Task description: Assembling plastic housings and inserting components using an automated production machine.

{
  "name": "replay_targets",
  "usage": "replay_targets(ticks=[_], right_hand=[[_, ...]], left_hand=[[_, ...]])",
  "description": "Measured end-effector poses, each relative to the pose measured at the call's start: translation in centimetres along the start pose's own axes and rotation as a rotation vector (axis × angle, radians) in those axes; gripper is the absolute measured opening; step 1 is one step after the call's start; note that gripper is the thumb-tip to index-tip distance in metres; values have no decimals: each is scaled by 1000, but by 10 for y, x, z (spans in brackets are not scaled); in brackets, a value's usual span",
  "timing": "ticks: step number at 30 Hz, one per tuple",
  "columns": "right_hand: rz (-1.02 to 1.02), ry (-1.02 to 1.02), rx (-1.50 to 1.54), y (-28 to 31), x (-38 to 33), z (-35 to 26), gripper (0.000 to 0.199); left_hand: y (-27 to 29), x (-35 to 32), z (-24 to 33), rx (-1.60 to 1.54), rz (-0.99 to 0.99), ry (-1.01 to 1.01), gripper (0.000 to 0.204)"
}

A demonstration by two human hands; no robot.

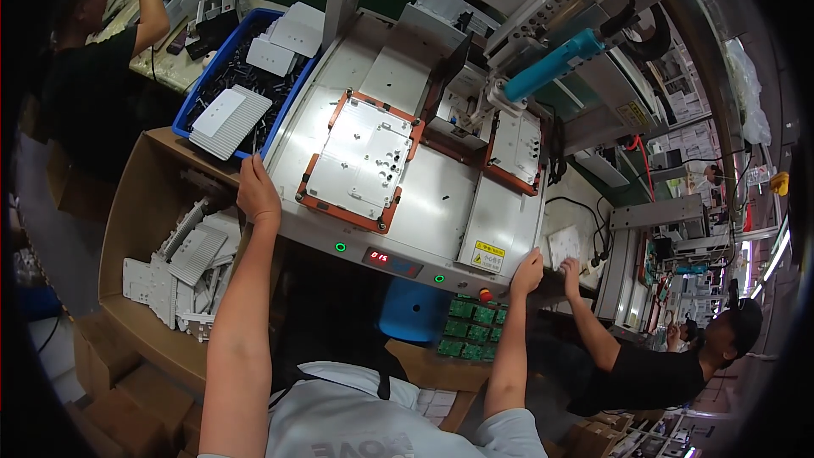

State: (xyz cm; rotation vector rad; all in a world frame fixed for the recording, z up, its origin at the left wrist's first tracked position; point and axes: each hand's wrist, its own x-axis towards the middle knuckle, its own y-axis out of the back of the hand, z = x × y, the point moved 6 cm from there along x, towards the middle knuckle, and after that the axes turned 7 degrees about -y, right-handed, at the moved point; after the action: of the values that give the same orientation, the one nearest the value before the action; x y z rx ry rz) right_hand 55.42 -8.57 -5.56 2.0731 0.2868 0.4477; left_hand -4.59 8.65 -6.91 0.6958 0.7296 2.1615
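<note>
Left hand [257, 191] and right hand [527, 271] flat on the white machine bed's [441, 195] edges, fingers loosely spread, holding nothing.

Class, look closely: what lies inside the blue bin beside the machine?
The blue bin holds white ribbed plates on top of dark small parts; its bottom is covered.

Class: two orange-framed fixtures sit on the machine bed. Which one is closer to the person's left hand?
The larger fixture, at the bed's left-middle, lies just right of the left hand. The smaller fixture sits farther right, under the blue-handled tool.
</note>
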Motion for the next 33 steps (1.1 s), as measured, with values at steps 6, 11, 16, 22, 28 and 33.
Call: replay_targets(ticks=[6, 11, 16, 22, 28, 33], right_hand=[[-15, -2, -1, -2, 0, 1, 45], [-9, 1, -6, 0, -1, -1, 46], [-16, -8, -10, 2, -3, -4, 48], [-32, -16, -18, 2, -2, -4, 48], [-26, -34, -18, 2, -2, -3, 49], [-39, -31, -28, 3, -3, -6, 48]], left_hand=[[0, 0, -1, 3, 5, 1, 34], [1, 0, 2, 1, -17, 17, 34], [1, 0, -1, 7, -38, 33, 35], [1, 1, 1, 22, -60, 55, 35], [0, 0, 0, 13, -59, 56, 35], [2, 1, 1, 14, -45, 50, 34]])
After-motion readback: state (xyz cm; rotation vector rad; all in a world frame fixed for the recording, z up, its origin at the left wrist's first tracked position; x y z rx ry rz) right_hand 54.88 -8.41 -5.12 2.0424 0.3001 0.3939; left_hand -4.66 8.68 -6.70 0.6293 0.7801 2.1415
